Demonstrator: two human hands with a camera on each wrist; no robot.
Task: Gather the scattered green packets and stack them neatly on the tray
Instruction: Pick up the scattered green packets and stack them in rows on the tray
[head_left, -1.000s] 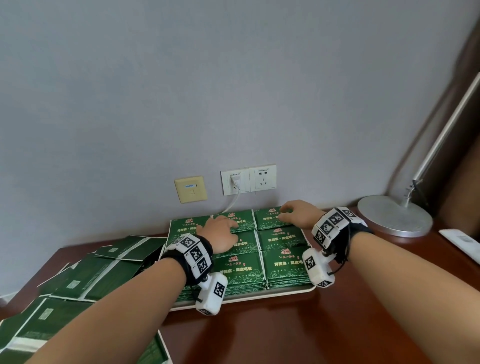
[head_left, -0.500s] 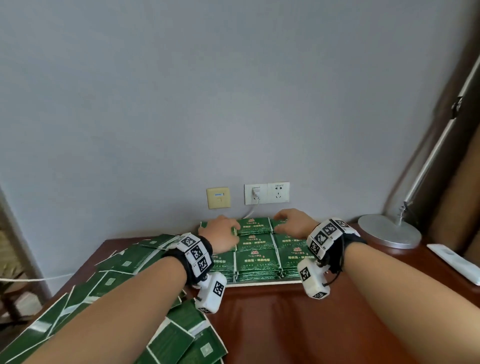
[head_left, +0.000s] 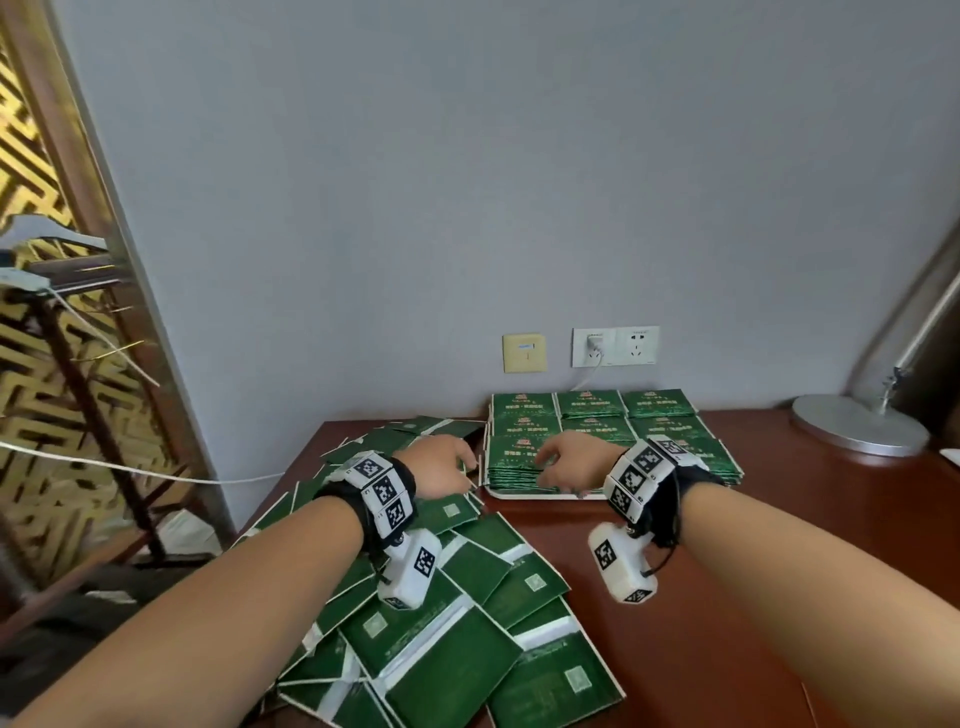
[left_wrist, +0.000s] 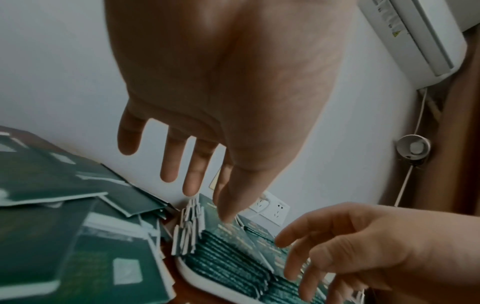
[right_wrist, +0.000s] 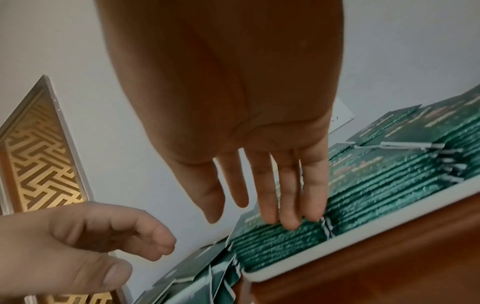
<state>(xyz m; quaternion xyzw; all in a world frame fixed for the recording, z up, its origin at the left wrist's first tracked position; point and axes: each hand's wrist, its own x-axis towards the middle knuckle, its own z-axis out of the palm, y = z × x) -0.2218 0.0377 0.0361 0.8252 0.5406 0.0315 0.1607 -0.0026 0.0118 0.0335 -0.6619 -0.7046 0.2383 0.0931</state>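
Note:
Green packets (head_left: 592, 415) lie in neat stacks on a white tray (head_left: 540, 496) against the wall. More loose green packets (head_left: 467, 639) are piled face down on the table's left side. My left hand (head_left: 460, 470) hovers over the loose pile just left of the tray, fingers (left_wrist: 192, 185) hanging straight and spread, holding nothing. My right hand (head_left: 550, 467) is at the tray's front left corner. Its straight fingers (right_wrist: 293, 220) touch the front edge of the stacked packets (right_wrist: 389, 185), above the tray rim (right_wrist: 337, 253).
A silver lamp base (head_left: 857, 428) stands at the back right of the brown table (head_left: 779, 571). Wall sockets (head_left: 615, 345) with a plugged cable sit behind the tray. A white cord (head_left: 130, 470) and a gold lattice screen (head_left: 47, 364) are off the table's left edge.
Both hands have drawn back from the far packets to the tray's front left corner. The left hand now hangs over the loose pile. The head view has swung left.

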